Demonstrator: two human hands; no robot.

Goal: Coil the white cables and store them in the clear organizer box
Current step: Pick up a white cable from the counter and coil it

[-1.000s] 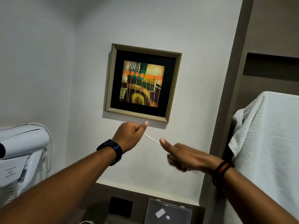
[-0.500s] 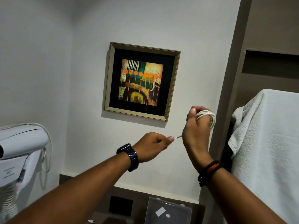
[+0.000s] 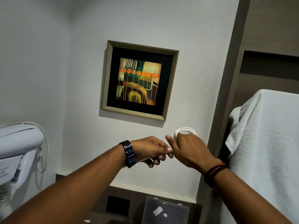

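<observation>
Now | white cable is being held coiled around right hand, centre-right of frame | tail end is being pinched by left hand | judged light, limp, springy, best gripped across loops | clear organizer box at bottom edge is being left unfilled.

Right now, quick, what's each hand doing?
Left hand: closed, fingers pinched against the right hand; what it pinches is hidden.
Right hand: closed, holding the coiled white cable.

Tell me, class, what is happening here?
A person is coiling a white cable in the air in front of a framed picture. The loops sit around the right hand, while the left hand pinches close against it. The clear organizer box waits below, lid up.
</observation>
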